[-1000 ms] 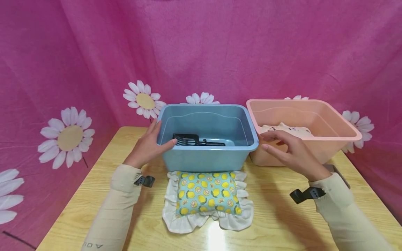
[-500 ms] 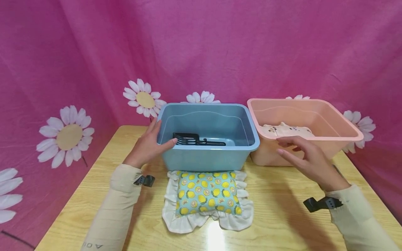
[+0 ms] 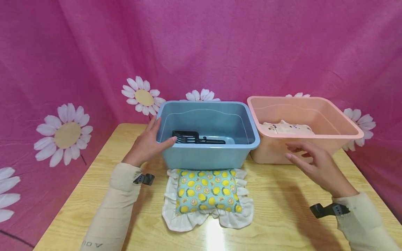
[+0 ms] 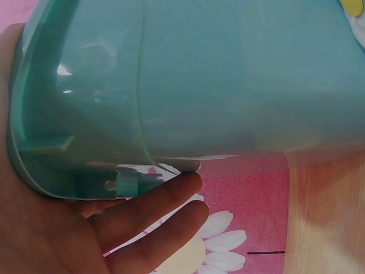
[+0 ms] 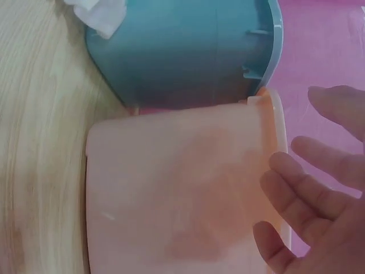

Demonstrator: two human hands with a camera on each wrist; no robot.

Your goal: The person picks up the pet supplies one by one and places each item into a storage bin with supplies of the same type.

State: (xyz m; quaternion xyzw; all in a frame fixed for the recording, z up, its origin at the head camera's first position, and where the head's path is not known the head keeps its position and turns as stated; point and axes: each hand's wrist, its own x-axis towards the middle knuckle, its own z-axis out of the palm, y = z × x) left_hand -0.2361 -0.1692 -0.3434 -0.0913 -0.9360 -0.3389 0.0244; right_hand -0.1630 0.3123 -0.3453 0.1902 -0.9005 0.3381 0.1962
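My left hand (image 3: 145, 145) holds the left front corner of the blue bin (image 3: 204, 157). Its thumb lies over the rim while the other fingers reach along the outer wall, as the left wrist view shows. Inside that bin rests a black slotted utensil (image 3: 188, 137) with a hooked handle. My right hand (image 3: 318, 166), holding nothing, hovers before the front wall of the pink bin (image 3: 273, 153), fingers loosely bent. A pale cloth item (image 3: 287, 128) with small dark prints lies in the pink bin. In front of the blue bin is a lemon-print cushion (image 3: 207, 191) with white frills.
Both bins stand side by side on a light wooden table (image 3: 267, 216), rims close together. A pink cloth backdrop (image 3: 201, 45) with daisies rises behind and on both sides. Each wrist carries a black strap mount (image 3: 329, 210).
My right hand has drawn back to the right and down, away from the bins' adjoining rims. My left hand stays at the blue bin's corner.
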